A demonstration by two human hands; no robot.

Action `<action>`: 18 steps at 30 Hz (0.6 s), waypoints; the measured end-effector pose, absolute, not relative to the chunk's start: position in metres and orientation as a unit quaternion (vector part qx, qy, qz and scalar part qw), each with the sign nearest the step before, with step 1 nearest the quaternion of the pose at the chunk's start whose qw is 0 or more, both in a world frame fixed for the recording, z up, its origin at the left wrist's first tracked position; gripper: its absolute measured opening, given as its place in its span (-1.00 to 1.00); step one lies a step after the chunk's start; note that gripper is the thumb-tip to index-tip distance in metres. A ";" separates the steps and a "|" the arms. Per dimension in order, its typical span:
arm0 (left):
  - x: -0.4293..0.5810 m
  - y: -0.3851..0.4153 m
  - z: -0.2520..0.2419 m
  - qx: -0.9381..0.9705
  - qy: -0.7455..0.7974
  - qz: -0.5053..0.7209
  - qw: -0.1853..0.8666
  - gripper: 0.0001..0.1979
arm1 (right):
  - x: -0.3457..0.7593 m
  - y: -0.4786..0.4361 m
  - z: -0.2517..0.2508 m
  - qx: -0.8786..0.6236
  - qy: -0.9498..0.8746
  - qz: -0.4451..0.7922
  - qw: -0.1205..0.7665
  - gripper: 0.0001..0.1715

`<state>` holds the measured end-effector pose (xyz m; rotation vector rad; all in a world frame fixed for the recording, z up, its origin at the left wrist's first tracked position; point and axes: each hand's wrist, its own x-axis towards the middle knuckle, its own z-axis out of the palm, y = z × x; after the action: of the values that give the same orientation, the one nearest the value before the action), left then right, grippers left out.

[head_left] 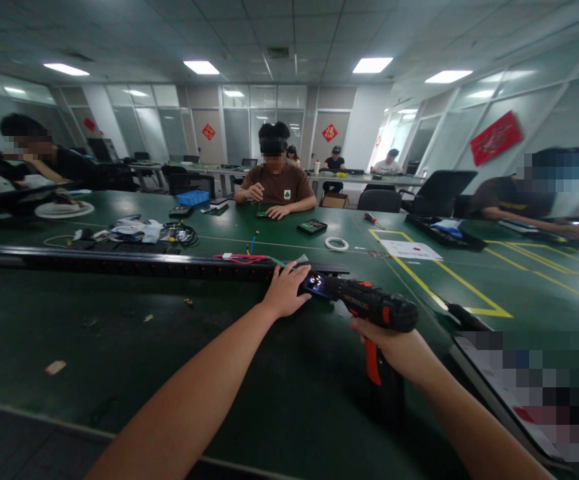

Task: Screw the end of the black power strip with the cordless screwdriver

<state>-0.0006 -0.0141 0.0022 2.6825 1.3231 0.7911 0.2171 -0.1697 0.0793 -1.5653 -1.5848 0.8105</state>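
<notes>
A long black power strip [159, 265] with a row of small red-marked sockets lies across the green table. My left hand [288, 291] grips it near its right end, fingers over the top and thumb on the near side. Beside that hand a small lit display [315, 284] shows on the strip. My right hand [387, 343] is wrapped round the handle of a black and orange cordless drill [377, 303]. The drill's nose points left at the display end; whether its bit touches anything is hidden. Red and green wires [249, 258] come out behind the strip.
Across the table a person [277, 180] handles a small green board. Behind the strip lie bundled cables [179, 233], a white ring roll [336, 244] and a black-edged board [312, 227]. A screwdriver [372, 219] and a black tray [444, 232] are at the right.
</notes>
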 end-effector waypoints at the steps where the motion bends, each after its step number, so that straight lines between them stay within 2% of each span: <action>1: -0.001 -0.014 0.002 0.867 0.427 0.256 0.024 -0.24 | 0.217 -0.170 0.079 -0.612 -0.620 0.318 0.373 -0.73; 18: 0.000 -0.014 0.002 0.866 0.427 0.259 0.025 -0.26 | 0.221 -0.168 0.072 -0.579 -0.617 0.350 0.402 -0.67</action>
<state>0.0000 -0.0142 0.0021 2.6777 1.3216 0.8008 0.2211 -0.1677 0.0723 -1.4645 -1.5584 0.8840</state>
